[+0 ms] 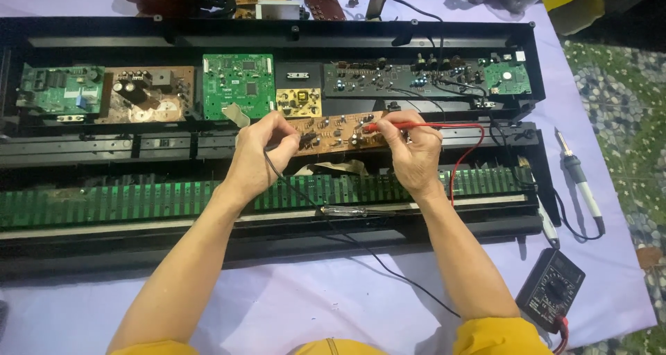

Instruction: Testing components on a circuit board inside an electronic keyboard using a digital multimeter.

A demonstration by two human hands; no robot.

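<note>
Both hands are up over the gutted black keyboard case [277, 32], a little apart and meeting on the same narrow brown circuit board [338, 129] that lies across the case's middle rail. The left hand [260, 157] is closed around a black probe [303, 142], its tip pressed to the board's left part, the black lead [361, 247] trailing down across the lavender cloth [291, 299]. The right hand [415, 154] pinches a red probe [409, 126], tip down on the board just beyond the fingers, its red wire [466, 154] looping off to the right. So the board sits directly between and under the two hands. A multimeter [551, 291] lies near the right elbow, a soldering iron [579, 178] further right, and a clear-handled screwdriver [354, 211] rests on the green key contact strip [125, 202] below the wrists.
</note>
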